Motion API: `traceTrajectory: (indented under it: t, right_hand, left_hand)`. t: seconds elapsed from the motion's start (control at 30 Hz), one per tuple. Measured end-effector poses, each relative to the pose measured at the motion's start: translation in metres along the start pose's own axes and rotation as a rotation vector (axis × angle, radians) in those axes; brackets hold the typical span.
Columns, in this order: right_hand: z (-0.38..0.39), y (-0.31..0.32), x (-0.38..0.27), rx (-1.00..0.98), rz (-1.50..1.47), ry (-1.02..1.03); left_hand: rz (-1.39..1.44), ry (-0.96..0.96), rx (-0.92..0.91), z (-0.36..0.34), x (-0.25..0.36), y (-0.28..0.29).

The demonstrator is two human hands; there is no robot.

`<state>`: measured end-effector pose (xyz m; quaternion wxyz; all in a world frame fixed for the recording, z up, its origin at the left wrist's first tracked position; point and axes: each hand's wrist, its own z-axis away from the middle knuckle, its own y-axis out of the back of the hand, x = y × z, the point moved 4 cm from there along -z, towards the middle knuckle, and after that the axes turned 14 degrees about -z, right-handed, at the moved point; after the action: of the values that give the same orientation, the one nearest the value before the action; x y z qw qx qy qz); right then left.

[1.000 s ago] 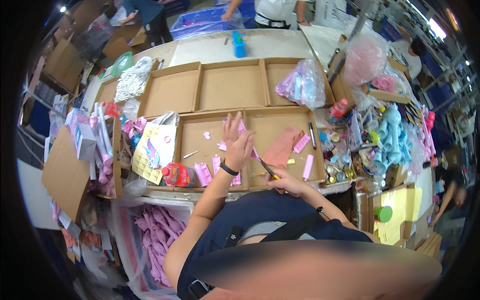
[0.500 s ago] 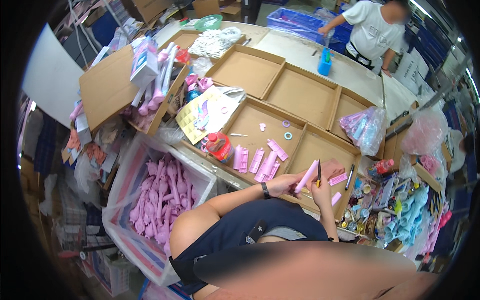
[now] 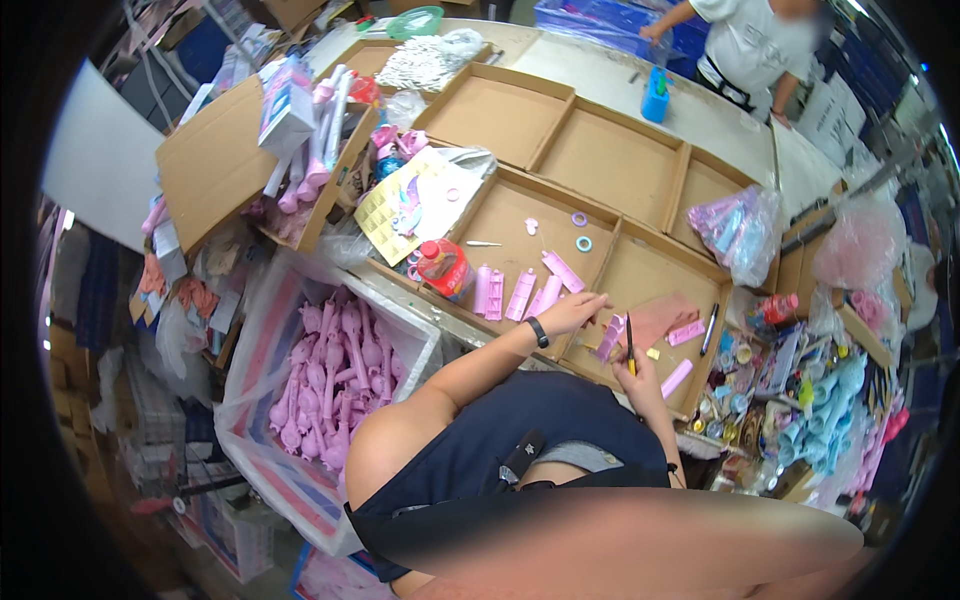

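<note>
My left hand (image 3: 568,314) hovers over the pink plastic pieces (image 3: 543,299) in the cardboard tray, its fingers stretched out with no object visible in them. My right hand (image 3: 642,382) grips a slim knife (image 3: 631,350) with a dark pointed end and a yellow handle part, held point up. A pink moulded piece (image 3: 611,338) is just left of the knife, apart from my left fingers. Next to my right hand are a long pink piece (image 3: 677,378), a small yellowish block (image 3: 653,354) and a brownish-pink cloth (image 3: 660,320).
Cardboard trays (image 3: 600,180) cover the table. A red-capped bottle (image 3: 443,268) stands near the front edge. At left, a lined crate (image 3: 240,400) holds many pink doll-like parts. Small bottles and blue parts (image 3: 825,415) crowd the right. Across the table stands a person (image 3: 750,50).
My left hand has let go of the pink tube-like piece and moved left over the other pieces. My right hand keeps the knife and has shifted slightly.
</note>
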<state>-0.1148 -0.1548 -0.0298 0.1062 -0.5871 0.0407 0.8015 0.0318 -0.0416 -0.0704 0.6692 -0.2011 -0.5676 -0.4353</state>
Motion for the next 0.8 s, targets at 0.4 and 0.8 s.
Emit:
traceTrajectory:
  t: [0.4, 0.8]
  right_hand:
    - [-0.023, 0.013, -0.002, 0.147, -0.036, 0.115]
    - [-0.011, -0.001, 0.010, 0.055, 0.005, 0.086]
  left_hand:
    - [-0.047, -0.396, -0.175, 0.039, 0.032, -0.022]
    - [-0.449, -0.303, 0.345, 0.016, 0.001, 0.003]
